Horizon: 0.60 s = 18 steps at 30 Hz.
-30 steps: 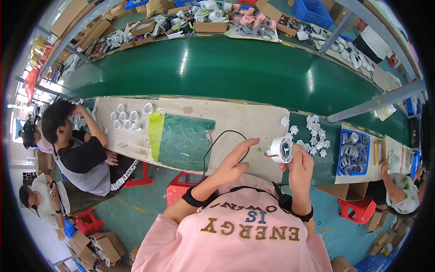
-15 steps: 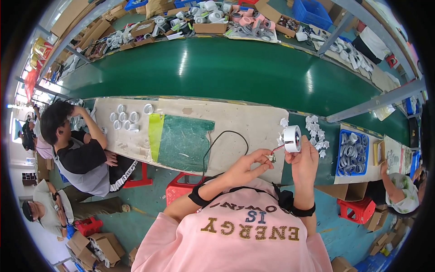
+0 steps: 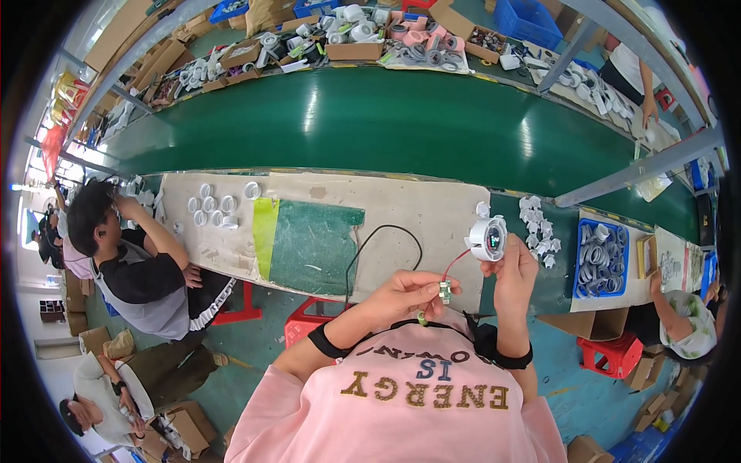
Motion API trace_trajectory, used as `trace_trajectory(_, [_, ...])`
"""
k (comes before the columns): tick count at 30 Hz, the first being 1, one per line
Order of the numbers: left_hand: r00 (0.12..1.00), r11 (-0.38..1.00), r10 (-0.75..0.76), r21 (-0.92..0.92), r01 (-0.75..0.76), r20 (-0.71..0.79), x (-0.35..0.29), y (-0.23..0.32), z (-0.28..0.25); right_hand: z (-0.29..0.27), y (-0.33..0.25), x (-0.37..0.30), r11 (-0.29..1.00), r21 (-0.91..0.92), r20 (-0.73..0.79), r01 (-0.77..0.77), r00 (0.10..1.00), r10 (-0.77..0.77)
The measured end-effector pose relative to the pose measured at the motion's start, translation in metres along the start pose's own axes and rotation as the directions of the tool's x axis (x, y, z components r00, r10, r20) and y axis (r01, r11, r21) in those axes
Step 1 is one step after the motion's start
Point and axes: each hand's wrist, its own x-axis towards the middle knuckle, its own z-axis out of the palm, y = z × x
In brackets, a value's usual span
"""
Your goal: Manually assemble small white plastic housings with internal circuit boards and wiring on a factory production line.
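My right hand grips a round white housing by its rim, above the table. Its dark round face shows a small lit display. A thin red wire runs from the housing down to a small green circuit board, pinched between the fingers of my left hand. Just under that hand hangs a small yellow-green piece that I cannot make out. Beyond my right hand, several white plastic parts lie in a cluster; one more white part sits behind the housing.
A black cable loops over the cardboard-covered table. Several white rings stand left of a green mat. At right is a blue crate of grey rings. A green conveyor belt runs behind; a co-worker sits at left.
The right hand has turned the housing so that its lit face shows more. My left hand has moved down and left with the circuit board, and the red wire is stretched longer.
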Motion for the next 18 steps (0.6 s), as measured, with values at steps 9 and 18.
trace_trajectory(9, [0.997,0.922,-0.027,-0.383,0.056,0.079,-0.004,-0.007,-0.019,0.008,-0.008,-0.011,0.959,-0.223,0.014,0.178,0.984,-0.179])
trace_trajectory(18, [0.992,0.921,-0.074,-0.375,0.109,0.106,-0.010,-0.001,-0.014,0.012,-0.016,-0.018,0.947,-0.251,0.051,0.203,0.979,-0.196])
